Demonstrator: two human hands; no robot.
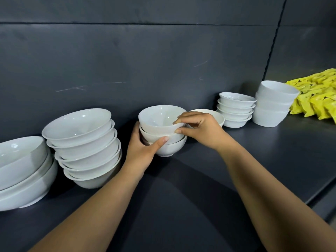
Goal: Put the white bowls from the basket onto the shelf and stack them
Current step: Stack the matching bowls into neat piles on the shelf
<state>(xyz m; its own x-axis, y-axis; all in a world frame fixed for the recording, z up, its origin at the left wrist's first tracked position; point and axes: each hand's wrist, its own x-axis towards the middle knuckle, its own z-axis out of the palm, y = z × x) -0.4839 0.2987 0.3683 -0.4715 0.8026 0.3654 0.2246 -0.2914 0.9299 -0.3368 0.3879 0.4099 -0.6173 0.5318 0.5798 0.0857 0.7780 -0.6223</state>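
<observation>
Both hands are on a stack of three small white bowls point(163, 135) that stands near the back edge of the dark shelf point(200, 179), about midway along it. The left hand point(140, 148) cups the stack's left side, thumb laid across the front of the middle bowl; its other fingers are hidden behind the bowls. The right hand point(201, 130) pinches the right rim of the top bowl point(158, 117) between curled fingertips and thumb.

Just behind the right hand sits a single white bowl point(217, 116), mostly covered by it. Further toward the shelf's right end is a stack of four shallow bowls point(235, 110), then a stack of deeper bowls point(272, 104), and beyond it a heap of yellow packets point(318, 95) cut off by the frame; their print is too small to read.

To the left of the held stack leans a taller stack of wider bowls point(81, 148), its lower rims crowded and hard to count. At the shelf's left end, large bowls point(23, 170) are cut off by the frame. A dark back panel point(145, 60) rises behind everything.
</observation>
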